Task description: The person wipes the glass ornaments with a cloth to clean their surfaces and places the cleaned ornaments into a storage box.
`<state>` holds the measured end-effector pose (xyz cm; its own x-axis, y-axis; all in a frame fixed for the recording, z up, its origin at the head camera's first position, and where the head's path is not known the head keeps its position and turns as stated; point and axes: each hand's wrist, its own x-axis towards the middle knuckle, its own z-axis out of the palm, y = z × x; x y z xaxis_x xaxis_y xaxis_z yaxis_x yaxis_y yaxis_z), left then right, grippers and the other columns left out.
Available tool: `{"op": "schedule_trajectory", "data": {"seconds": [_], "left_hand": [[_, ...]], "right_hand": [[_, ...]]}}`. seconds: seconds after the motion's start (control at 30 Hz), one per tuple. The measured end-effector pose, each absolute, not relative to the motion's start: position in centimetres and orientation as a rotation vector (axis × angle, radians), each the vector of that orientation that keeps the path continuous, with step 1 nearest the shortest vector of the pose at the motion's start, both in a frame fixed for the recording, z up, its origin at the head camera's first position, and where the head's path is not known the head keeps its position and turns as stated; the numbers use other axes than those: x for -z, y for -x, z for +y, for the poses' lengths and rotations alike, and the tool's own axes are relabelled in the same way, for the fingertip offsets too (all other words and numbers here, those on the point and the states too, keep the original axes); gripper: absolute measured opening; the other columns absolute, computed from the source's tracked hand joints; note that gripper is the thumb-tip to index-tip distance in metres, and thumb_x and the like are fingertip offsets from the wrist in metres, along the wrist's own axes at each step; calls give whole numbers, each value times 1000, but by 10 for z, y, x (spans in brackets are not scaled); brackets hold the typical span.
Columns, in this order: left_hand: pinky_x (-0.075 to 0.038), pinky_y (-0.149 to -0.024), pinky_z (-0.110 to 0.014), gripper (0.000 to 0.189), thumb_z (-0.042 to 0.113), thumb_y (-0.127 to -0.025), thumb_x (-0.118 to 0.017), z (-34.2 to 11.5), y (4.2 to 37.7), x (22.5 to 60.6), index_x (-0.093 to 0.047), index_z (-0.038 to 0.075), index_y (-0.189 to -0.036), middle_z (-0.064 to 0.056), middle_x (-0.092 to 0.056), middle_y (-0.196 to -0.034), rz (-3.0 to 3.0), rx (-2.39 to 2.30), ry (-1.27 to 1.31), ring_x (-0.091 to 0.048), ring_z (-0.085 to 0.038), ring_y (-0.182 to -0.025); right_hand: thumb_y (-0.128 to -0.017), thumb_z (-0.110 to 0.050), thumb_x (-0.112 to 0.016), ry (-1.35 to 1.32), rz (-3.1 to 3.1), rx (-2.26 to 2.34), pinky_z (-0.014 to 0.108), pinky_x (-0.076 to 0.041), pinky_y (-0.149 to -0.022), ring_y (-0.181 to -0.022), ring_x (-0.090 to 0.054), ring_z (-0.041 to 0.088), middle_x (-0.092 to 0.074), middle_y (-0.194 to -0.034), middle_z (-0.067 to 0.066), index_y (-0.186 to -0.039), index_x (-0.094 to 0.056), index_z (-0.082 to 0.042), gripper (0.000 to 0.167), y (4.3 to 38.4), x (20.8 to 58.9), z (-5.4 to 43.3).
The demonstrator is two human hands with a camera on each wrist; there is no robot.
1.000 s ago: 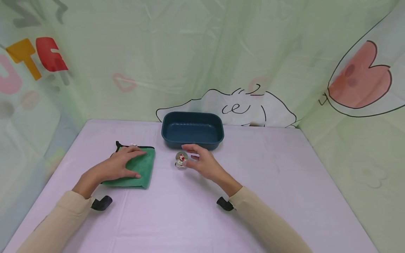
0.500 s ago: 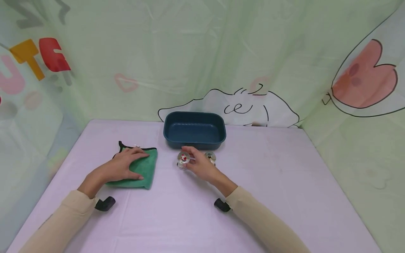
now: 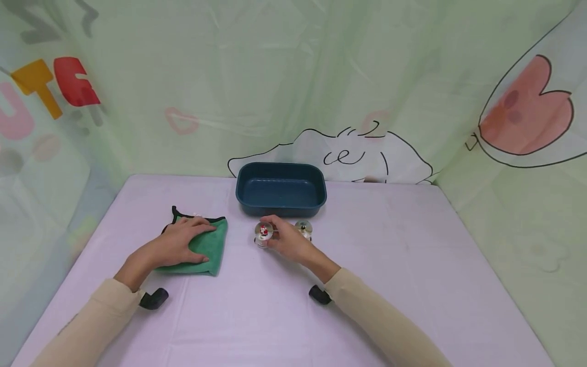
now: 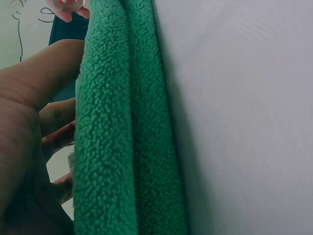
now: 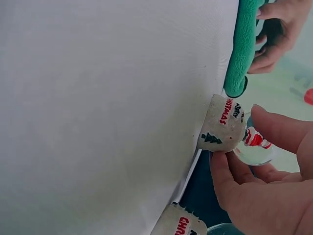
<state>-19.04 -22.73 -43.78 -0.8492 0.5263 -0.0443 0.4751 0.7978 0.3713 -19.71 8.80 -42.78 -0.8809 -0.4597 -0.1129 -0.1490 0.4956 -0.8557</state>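
My left hand [image 3: 176, 244] rests on a folded green towel [image 3: 208, 250] with black edging, its fingers spread and relaxed. The left wrist view shows the towel's thick fold [image 4: 105, 122] beside my thumb. My right hand [image 3: 291, 239] holds a small snow globe [image 3: 263, 232] with a Santa figure inside. Seen from the right wrist, my thumb is at its glass dome and fingertips touch its pale base [image 5: 222, 125], printed with a green tree and lettering. A second snow globe [image 3: 303, 228] stands just right of that hand, partly hidden behind it.
A dark blue rectangular bin [image 3: 281, 191] stands behind the globes, near the table's back edge. The table has a pale lilac cover [image 3: 390, 285]. Printed light green curtains [image 3: 206, 76] enclose the back and sides. Black wrist mounts [image 3: 154, 298] stick out from both sleeves.
The fingers of my right hand have drawn in round the Santa snow globe. The second globe, hidden a second ago, now shows beside that hand. My left hand stays on the towel.
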Motion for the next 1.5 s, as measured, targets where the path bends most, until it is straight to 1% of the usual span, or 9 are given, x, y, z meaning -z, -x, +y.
{"op": "schedule_trajectory", "data": {"seconds": [0.3, 0.5, 0.67, 0.8, 0.93, 1.13, 1.3, 1.4, 1.5], "left_hand": [[-48, -91, -66, 63, 41, -83, -82, -224, 185, 437, -63, 11, -136, -8, -56, -137, 2860, -508, -832, -52, -43, -121], [-48, -89, -66, 56, 38, -85, -81, -225, 182, 438, -66, 11, -132, -8, -59, -134, 2875, -527, -847, -54, -42, -120], [-48, -89, -65, 42, 29, -88, -80, -226, 180, 441, -70, 12, -125, -6, -63, -129, 2887, -578, -873, -56, -39, -117], [-47, -90, -65, 32, 20, -88, -79, -227, 178, 444, -73, 14, -118, -4, -65, -124, 2904, -616, -888, -58, -37, -115], [-51, -89, -60, 27, 13, -87, -78, -228, 178, 445, -74, 14, -114, -1, -67, -119, 2930, -635, -924, -61, -33, -111], [-53, -94, -50, 24, 6, -88, -77, -229, 179, 443, -73, 11, -112, -1, -65, -117, 2914, -759, -881, -63, -27, -109], [-53, -94, -50, 25, 4, -90, -74, -231, 179, 440, -72, 10, -115, -4, -64, -118, 2887, -870, -824, -62, -26, -109], [-53, -93, -50, 27, 4, -90, -75, -232, 179, 437, -71, 9, -117, -5, -65, -118, 2889, -925, -805, -62, -27, -108], [-52, -93, -49, 30, 3, -90, -76, -234, 181, 437, -70, 8, -119, -6, -67, -118, 2896, -999, -800, -62, -27, -109]], "right_hand": [[-91, 3, -72, 499, 2494, 1243, 42, -51, -104, -118, -59, 25, -60, -136, 11, -141, -55, -7, 53, 199, 428, 84], [-89, 0, -77, 480, 2557, 1175, 40, -52, -99, -109, -58, 22, -63, -128, 8, -134, -60, -11, 49, 201, 427, 85], [-87, -2, -79, 524, 2551, 1209, 39, -52, -101, -112, -60, 21, -65, -123, 7, -127, -61, -10, 45, 200, 426, 87], [-86, -2, -80, 569, 2522, 1235, 37, -52, -104, -116, -60, 20, -64, -123, 4, -125, -61, -12, 45, 197, 425, 89], [-86, -2, -81, 619, 2506, 1259, 36, -52, -104, -116, -60, 19, -64, -123, 3, -126, -62, -13, 46, 194, 419, 92], [-85, -8, -83, 717, 2493, 1313, 38, -54, -100, -111, -62, 19, -65, -119, 1, -125, -64, -14, 45, 192, 410, 101], [-84, -12, -84, 732, 2463, 1365, 43, -55, -99, -110, -64, 22, -66, -117, 2, -124, -65, -16, 44, 192, 400, 112], [-85, -11, -83, 742, 2438, 1394, 41, -57, -97, -109, -65, 27, -65, -118, 3, -125, -64, -15, 45, 192, 394, 118], [-86, -11, -83, 757, 2419, 1410, 36, -58, -94, -108, -67, 28, -65, -117, 4, -126, -64, -14, 45, 193, 390, 124]]}}
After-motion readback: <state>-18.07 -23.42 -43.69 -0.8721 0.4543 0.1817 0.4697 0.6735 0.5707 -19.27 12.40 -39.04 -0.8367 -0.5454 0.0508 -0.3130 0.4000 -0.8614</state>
